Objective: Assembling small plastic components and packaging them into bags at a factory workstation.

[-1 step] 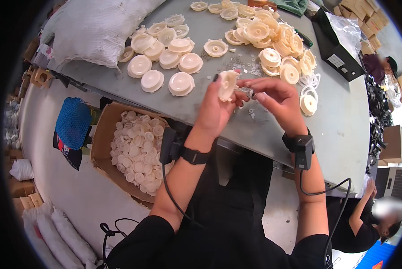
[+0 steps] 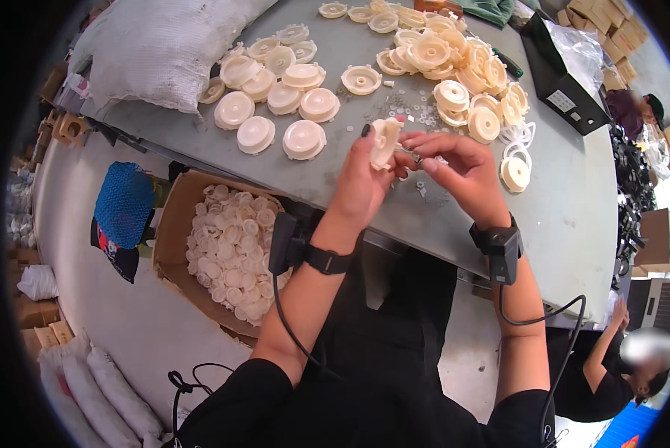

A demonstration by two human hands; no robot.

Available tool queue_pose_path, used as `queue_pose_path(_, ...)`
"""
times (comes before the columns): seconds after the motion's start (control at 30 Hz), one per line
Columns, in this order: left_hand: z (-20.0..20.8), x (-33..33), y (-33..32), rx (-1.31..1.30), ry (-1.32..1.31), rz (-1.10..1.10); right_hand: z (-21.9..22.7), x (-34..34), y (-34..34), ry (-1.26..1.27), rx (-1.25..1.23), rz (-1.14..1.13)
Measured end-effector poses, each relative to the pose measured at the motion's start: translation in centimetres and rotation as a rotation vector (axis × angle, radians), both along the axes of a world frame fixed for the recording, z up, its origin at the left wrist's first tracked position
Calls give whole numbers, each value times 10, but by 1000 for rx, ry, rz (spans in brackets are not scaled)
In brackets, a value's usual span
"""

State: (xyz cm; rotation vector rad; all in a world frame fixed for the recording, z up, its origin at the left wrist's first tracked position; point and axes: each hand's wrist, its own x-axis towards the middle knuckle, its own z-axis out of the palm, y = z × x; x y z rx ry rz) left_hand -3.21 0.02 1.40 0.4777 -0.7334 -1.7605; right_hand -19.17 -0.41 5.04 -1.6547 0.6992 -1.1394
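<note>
Over the front of the grey table, my left hand grips a round cream plastic part with small tabs on its rim, tilted on edge. My right hand is just to its right, thumb and fingers pinched together close to the left fingertips. Something small and dark shows between them, too tiny to name. Loose small white pieces lie on the table below the fingers, and more small bits are scattered beyond them. A single cream part lies hollow side up farther back.
Cream discs sit in a group at left; a heaped pile is at right. White rings lie near it. A white woven sack, a black box and a carton of white parts surround me. Another person is at right.
My right fingers have shifted very slightly beside the cream part. My left hand keeps its hold, and the things on the table lie as before.
</note>
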Motion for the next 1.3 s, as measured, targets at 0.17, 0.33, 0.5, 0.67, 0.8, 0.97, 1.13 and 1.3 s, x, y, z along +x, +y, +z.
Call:
queue_pose_path(0.17, -3, -1, 2, -10, -78, 2, -2, 10, 8, 131, -68, -133)
queue_pose_path(0.33, -2, -3, 3, -12, -102, 57, 1, 8, 8, 284, -275, -226)
queue_pose_path(0.5, 0, -10, 7, -112, -163, 167, 5, 5, 7, 463, -426, -289)
queue_pose_path(0.67, -3, -10, 8, -165, -229, 173, 4, 9, 8, 410, -391, -315)
queue_pose_path(0.8, -7, -14, 8, -231, -303, 173, 6, 7, 13, 319, -158, -327)
queue_pose_path(0.97, -4, -16, 10, -273, -394, 234, 8, 5, 13, 311, -15, -311)
queue_pose_path(1.13, -3, -13, 8, -231, -274, 252, 12, -3, 7, 128, 154, -319)
queue_pose_path(1.3, 3, -2, 3, -58, -64, 242, 17, -35, -8, 241, 84, -462)
